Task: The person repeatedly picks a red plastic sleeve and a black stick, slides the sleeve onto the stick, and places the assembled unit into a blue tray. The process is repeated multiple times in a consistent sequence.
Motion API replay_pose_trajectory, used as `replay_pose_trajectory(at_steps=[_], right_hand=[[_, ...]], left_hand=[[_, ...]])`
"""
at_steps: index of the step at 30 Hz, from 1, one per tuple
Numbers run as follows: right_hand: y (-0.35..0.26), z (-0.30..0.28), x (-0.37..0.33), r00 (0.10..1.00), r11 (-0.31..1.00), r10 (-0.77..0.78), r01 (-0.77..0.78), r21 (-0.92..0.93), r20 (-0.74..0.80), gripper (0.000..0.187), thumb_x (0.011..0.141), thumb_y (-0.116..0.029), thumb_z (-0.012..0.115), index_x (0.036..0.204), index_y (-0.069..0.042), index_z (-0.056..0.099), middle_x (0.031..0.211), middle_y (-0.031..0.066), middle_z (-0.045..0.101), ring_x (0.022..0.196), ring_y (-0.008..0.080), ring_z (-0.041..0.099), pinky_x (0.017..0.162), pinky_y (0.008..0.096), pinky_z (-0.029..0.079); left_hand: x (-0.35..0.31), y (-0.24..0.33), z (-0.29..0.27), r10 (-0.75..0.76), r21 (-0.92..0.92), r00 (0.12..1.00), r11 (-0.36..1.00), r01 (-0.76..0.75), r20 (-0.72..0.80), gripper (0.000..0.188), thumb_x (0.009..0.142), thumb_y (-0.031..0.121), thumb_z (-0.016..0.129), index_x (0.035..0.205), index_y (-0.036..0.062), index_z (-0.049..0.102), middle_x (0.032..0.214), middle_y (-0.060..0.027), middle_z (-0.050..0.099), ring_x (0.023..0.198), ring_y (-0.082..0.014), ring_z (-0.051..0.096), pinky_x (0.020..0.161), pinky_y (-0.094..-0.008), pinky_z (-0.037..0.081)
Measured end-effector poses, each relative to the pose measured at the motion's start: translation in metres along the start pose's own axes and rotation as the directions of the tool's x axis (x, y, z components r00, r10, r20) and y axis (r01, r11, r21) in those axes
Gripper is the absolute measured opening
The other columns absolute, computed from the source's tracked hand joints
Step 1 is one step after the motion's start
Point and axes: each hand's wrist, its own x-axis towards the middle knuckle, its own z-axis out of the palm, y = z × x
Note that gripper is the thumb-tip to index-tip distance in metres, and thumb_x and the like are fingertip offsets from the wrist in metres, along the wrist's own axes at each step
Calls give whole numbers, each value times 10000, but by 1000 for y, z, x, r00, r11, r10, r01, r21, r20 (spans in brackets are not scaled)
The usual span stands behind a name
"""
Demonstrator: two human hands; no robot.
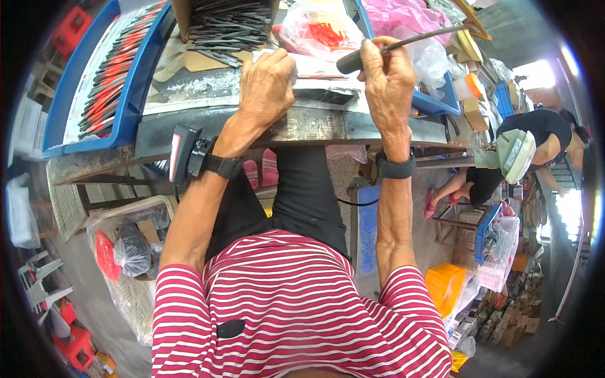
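My right hand (389, 85) is closed round a tool with a thick dark handle and a long thin metal shaft (432, 34); the handle's blunt end points left and the shaft runs up to the right. Lower fingers of this hand are partly hidden. Over the bench's near edge my left hand (268, 88) is curled closed, knuckles up. Its fingertips are turned away, so what they hold, if anything, cannot be made out. Between the hands lie a flat dark block (331, 94) and white paper (318, 66). Just beyond the left hand, dark slim pieces (230, 28) heap in a cardboard box.
A blue tray (129, 116) of red and black slim pieces stands left. Beyond my hands lie a clear bag with red pieces (324, 34) and a pink plastic bag (403, 16). Another blue tray (444, 101) sits right. A person (535, 138) is farther right beside a lamp-like fixture (517, 154).
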Motion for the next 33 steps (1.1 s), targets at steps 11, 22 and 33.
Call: replay_pose_trajectory(at_steps=[11, 22, 33], right_hand=[[30, 22, -10, 991, 965, -94, 114, -235, 96, 191, 921, -181, 569, 935, -13, 479, 557, 99, 562, 485, 232, 587, 430, 349, 437], [17, -4, 0, 989, 934, 45, 9, -357, 144, 233, 926, -212, 577, 960, 14, 530, 662, 93, 595, 514, 205, 563, 479, 316, 432], [46, -13, -6, 998, 953, -30, 13, -302, -52, 196, 924, -200, 550, 936, -9, 506, 631, 128, 613, 592, 324, 627, 538, 405, 458]], left_hand=[[-1, 6, -4, 58, 176, 994, 982, -73, 89, 131, 707, -21, 584, 797, 52, 521, 796, -63, 531, 824, -243, 551, 687, -376, 351], [-1, 9, 0, 102, 285, 989, 950, -130, 111, 232, 697, -71, 537, 889, 56, 509, 859, -86, 521, 898, -264, 536, 739, -381, 381], [-4, 2, 3, 150, 261, 985, 951, -167, 84, 259, 671, -29, 586, 900, 79, 530, 869, -76, 519, 890, -248, 537, 775, -393, 374]])
